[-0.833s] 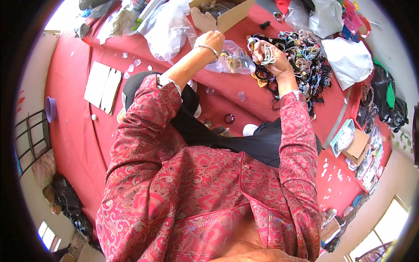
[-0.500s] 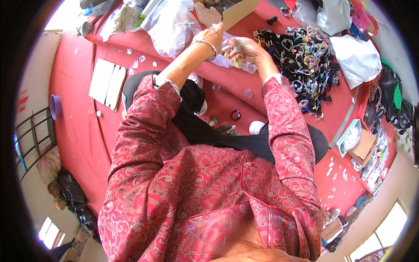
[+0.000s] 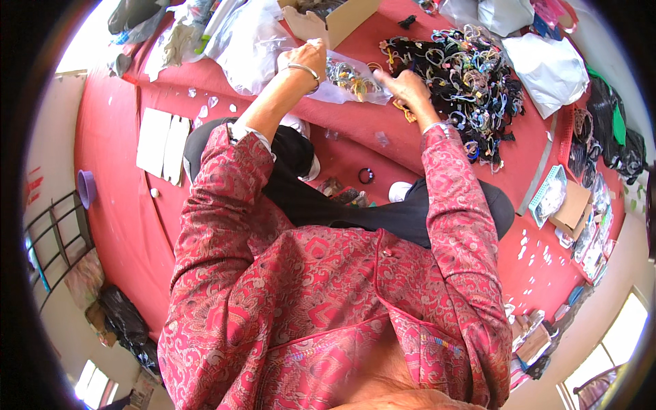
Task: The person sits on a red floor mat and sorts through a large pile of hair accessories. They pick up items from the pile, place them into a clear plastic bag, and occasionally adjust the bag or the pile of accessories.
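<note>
Right hand (image 3: 404, 85) now off the clear bag (image 3: 348, 75) (left hand (image 3: 309, 58) gripping).

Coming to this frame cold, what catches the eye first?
The red patterned jacket fills the lower middle. Above it, the left hand holds a clear plastic bag of small rings, and the right hand reaches beside a dark heap of colourful hair ties on the red floor.

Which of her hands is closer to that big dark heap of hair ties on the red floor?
The right hand. It reaches beside the left edge of the heap of hair ties. The left hand is farther left, gripping the clear plastic bag.
</note>
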{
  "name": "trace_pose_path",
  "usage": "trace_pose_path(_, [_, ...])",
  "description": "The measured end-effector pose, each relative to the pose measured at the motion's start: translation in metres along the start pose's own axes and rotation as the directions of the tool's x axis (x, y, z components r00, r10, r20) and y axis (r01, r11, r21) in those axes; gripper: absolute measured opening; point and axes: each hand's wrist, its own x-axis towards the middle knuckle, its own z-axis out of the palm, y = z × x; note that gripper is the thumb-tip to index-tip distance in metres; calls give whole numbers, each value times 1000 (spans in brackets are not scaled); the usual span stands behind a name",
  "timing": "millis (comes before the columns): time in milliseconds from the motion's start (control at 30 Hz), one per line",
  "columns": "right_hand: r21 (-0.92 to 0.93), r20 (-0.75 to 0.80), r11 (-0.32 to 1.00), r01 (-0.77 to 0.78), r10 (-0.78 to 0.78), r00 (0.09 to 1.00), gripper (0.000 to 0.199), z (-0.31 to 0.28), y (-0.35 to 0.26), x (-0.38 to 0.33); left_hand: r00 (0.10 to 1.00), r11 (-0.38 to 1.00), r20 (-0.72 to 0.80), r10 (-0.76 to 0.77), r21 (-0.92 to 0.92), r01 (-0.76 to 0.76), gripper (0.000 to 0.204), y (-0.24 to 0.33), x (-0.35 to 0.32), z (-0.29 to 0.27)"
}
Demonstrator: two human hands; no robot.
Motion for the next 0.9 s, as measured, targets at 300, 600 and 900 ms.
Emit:
trace_pose_path(300, [845, -5, 493, 206, -378, 926, 14, -30, -10, -2, 917, 748, -361, -169, -653, -119, 26, -47, 27, 25])
trace_pose_path(600, [808, -77, 518, 280, -378, 922, 16, -101, 7, -59, 916, 144, 273, -296, -935, 325, 32, -22, 7, -29])
trace_pose_path(900, [971, -229, -19, 237, -343, 911, 9, -63, -39, -84, 915, -205, 363, -177, -923, 327, 40, -21, 17, -55])
